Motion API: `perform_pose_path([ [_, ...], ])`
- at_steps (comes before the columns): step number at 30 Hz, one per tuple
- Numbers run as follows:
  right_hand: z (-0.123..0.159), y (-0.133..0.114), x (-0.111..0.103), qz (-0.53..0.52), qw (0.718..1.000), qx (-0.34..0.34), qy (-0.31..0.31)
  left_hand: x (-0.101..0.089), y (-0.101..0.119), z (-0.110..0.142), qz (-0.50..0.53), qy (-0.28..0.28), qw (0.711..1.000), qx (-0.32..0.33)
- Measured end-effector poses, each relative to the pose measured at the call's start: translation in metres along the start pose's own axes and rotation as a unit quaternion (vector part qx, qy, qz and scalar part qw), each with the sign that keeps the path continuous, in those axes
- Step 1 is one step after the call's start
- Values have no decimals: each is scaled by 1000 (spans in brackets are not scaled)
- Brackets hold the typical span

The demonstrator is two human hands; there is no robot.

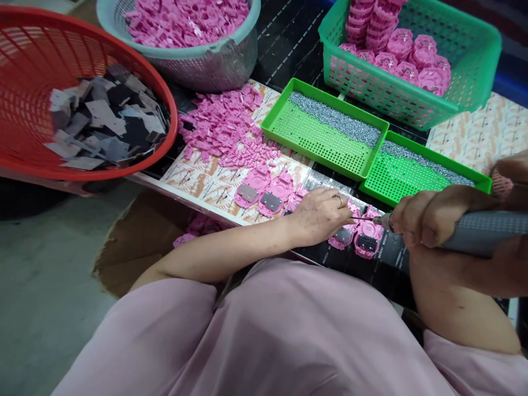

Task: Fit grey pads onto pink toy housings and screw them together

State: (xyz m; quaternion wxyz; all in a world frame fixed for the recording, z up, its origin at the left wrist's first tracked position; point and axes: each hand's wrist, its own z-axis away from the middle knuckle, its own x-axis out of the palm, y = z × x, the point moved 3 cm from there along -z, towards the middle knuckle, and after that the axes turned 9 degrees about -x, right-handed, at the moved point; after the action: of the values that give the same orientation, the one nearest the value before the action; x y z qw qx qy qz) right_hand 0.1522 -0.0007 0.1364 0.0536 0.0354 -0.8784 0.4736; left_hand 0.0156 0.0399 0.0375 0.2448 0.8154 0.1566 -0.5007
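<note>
My right hand (421, 217) is closed round a grey electric screwdriver (478, 231), and its thin bit points left at a pink plastic part (367, 239) with a dark metal plate. My left hand (319, 214), a ring on one finger, lies on the pink parts beside the bit with fingers curled down, steadying a pink part (341, 237). More pink parts with grey plates (270, 201) lie in a row to the left on the board.
Two green trays of small silver screws (325, 129) (416, 168) stand behind the hands. A green basket (412, 55) holds stacked pink parts. A loose pink pile (225, 124), a grey-green basket (185, 27) and a red basket of grey plates (86, 99) stand left.
</note>
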Motion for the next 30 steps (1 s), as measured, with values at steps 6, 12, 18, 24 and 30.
perform_pose_path([
  [6, 3, 1, -3, -18, 999, -36, -26, -1, -1, 0, 13, 14, 1000, 4],
  [12, 2, 6, 0, -27, 998, -47, -26, -3, -2, 0, 35, 34, 999, 4],
  [18, -3, 30, -2, -22, 996, -79, 47, -10, -3, 4, 8, -56, 998, 8],
  [24, -6, 41, -2, 1, 997, -68, 43, -1, 2, 8, 19, -131, 990, 37],
  [30, -5, 55, 0, -4, 995, -95, -9, 7, 3, 7, 13, -194, 980, 49],
])
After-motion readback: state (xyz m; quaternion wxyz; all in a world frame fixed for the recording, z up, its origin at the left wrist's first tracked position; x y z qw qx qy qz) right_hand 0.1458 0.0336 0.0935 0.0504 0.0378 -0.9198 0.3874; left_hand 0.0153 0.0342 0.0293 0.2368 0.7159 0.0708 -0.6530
